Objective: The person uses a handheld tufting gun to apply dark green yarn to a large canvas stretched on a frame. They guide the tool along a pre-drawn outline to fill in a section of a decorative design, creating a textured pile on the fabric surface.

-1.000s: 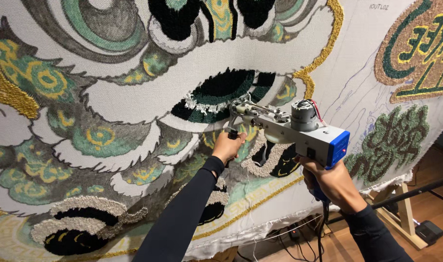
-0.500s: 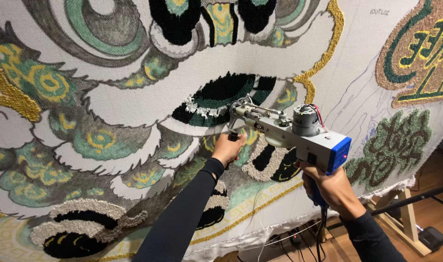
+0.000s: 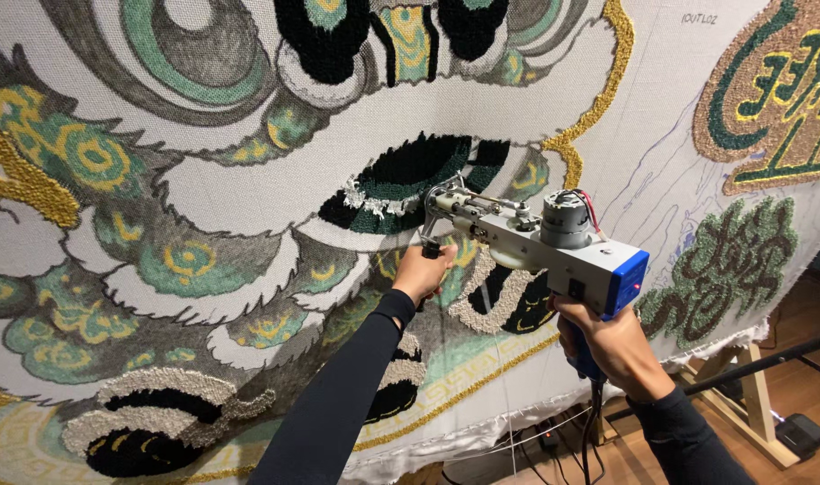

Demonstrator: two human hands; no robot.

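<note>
One head-worn camera looks forward and slightly down, close to the stretched tufted cloth [image 3: 248,207], which fills the view; floor shows at lower right.

tufting gun [image 3: 553,247] | grey metal body, blue rear cap, round motor on top | held level, nose pressed against stretched tufted cloth [image 3: 248,189] | cloth patterned green, gold, black
</note>
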